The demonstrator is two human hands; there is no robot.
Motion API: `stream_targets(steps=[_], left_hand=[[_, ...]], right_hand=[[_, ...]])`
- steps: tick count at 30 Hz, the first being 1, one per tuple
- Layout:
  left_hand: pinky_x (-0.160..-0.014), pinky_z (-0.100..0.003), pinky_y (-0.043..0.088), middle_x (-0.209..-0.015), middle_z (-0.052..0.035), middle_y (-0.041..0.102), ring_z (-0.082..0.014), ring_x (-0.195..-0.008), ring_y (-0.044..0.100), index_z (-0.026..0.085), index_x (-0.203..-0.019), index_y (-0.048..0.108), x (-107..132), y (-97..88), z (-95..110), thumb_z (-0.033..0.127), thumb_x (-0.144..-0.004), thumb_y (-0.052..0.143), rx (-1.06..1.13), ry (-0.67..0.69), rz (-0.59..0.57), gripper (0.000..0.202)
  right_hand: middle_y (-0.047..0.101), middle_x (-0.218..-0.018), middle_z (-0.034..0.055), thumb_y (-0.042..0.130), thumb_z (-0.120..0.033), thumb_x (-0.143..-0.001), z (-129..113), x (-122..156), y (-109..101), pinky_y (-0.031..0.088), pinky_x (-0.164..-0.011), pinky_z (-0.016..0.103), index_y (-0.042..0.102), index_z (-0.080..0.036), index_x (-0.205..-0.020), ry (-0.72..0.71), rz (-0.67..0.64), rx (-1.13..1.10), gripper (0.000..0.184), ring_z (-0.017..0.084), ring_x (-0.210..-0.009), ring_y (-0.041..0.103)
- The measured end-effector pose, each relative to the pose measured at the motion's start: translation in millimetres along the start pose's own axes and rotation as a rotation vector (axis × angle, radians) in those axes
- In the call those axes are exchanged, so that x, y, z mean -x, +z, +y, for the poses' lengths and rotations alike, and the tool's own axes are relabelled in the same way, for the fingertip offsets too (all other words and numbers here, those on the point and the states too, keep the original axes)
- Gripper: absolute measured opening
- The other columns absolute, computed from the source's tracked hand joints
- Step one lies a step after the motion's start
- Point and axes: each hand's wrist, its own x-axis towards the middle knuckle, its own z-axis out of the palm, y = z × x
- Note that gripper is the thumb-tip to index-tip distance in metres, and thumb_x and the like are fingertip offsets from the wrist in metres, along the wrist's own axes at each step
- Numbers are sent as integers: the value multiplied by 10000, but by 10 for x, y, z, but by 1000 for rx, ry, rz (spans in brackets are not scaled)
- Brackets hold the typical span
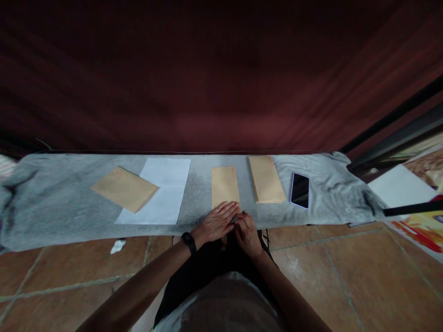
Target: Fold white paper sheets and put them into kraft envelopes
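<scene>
A brown envelope (224, 185) lies lengthwise on the grey cloth (62, 203) in front of me. My left hand (216, 222) rests flat on its near end, fingers stretched out and together, a black band on the wrist. My right hand (247, 233) is curled beside it at the envelope's near right corner, fingertips pinched on something I cannot make out. A second brown envelope (266, 179) lies just to the right. Further left, a third brown envelope (124, 188) lies partly on a white sheet (162, 193).
A dark phone (300, 190) lies face up on the cloth's right part. A dark red curtain (207, 74) hangs behind the cloth. Brown floor tiles (328, 276) lie near me, with a white scrap (117, 246). White paper (398, 186) and colourful prints (420, 230) sit at far right.
</scene>
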Motion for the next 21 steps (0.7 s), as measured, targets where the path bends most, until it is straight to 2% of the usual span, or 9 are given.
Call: stream_targets(steps=[6, 12, 17, 21], left_hand=[[-1280, -407, 125, -1667, -109, 239, -206, -1557, 161, 146, -1594, 236, 87, 88, 91, 414, -1024, 427, -56, -18, -13, 659], [-1277, -412, 155, -1661, -132, 240, -218, -1559, 150, 128, -1594, 233, 154, 127, 115, 422, -981, 524, -86, -15, 15, 739], [-1283, -409, 164, -1658, -118, 258, -210, -1554, 169, 149, -1601, 213, 204, 116, 132, 431, -985, 517, -77, -33, 9, 743], [-1285, -410, 176, -1652, -135, 269, -224, -1551, 183, 116, -1581, 266, 243, 104, 144, 437, -985, 509, -61, -47, 29, 719]], right_hand=[[602, -1160, 97, 422, -111, -909, 35, 25, 35, 445, -1123, 569, 555, -239, -1100, -5, 8, 17, 266, 256, -1187, 551], [603, -1173, 117, 415, -126, -924, 27, 37, 39, 454, -1107, 564, 566, -222, -1153, -1, 3, 33, 290, 273, -1207, 544], [615, -1174, 117, 407, -131, -936, 8, 24, 30, 447, -1116, 569, 581, -213, -1188, 1, 22, 18, 317, 267, -1186, 566], [621, -1251, 129, 406, -137, -959, -46, -3, 39, 422, -1142, 569, 567, -209, -1268, 1, 37, 28, 355, 260, -1231, 567]])
